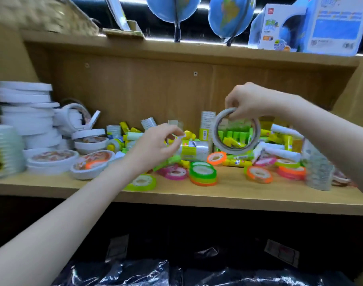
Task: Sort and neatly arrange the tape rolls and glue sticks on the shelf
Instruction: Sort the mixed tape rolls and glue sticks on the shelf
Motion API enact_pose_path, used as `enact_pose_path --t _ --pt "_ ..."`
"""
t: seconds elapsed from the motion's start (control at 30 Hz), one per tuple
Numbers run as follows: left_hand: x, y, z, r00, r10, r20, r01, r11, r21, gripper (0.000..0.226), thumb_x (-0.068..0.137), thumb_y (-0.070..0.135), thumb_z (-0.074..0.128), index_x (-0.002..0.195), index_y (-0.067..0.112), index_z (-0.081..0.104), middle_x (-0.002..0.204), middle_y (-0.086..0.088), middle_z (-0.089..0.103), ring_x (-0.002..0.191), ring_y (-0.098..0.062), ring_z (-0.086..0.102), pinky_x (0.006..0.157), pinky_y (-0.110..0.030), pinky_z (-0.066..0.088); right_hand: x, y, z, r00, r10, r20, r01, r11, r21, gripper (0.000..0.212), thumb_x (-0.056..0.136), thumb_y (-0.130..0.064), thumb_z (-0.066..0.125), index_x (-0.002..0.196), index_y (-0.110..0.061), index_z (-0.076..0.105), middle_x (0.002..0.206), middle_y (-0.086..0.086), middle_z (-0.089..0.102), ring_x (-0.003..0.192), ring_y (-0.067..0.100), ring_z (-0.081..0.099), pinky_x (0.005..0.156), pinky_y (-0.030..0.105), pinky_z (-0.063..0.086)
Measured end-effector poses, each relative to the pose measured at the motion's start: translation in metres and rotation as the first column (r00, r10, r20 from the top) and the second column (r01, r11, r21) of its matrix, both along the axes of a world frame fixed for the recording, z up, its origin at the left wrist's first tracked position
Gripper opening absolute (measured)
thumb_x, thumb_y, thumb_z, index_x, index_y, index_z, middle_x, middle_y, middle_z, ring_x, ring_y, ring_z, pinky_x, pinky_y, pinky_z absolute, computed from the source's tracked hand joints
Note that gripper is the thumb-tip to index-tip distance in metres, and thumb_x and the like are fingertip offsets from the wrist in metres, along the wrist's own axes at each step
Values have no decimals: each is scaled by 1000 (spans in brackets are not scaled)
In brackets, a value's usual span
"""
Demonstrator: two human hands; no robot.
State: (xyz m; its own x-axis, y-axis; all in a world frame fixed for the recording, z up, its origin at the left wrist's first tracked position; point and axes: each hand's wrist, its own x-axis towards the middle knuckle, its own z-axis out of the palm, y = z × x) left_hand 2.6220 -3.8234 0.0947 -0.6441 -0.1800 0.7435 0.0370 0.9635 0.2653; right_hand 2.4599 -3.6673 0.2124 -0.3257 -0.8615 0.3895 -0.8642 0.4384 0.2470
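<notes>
2 hands work above the shelf (176, 195). The right hand (251, 100) pinches a white tape roll (217, 124) up in the air. The left hand (153, 145), half curled, seems to hold nothing. Best lay it flat on the white stack (25, 112), edges lined up.

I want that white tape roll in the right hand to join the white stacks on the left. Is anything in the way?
Yes. The left hand and its forearm reach across the shelf between the white tape roll, gripped by the right hand, and the white stacks. The glue-stick pile lies below the roll.
</notes>
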Motion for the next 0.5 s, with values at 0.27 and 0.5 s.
enact_pose_path --t 0.27,0.5 --pt "92 -63 9 987 103 -127 -35 892 451 30 92 35 55 117 22 45 96 11 56 86 -6 56 79 -28 47 109 -147 0 817 401 413 -333 914 -230 19 79 -18 65 62 -13 57 57 2 55 47 12 55 39 17 45" --pt "171 -130 -6 792 597 -125 -548 787 282 39 95 19 48 132 13 43 125 -8 49 110 -23 51 95 -36 38 169 -268 -53 308 331 892 -322 919 -230 23 83 -20 69 83 -2 54 59 8 56 41 12 57 48 23 54"
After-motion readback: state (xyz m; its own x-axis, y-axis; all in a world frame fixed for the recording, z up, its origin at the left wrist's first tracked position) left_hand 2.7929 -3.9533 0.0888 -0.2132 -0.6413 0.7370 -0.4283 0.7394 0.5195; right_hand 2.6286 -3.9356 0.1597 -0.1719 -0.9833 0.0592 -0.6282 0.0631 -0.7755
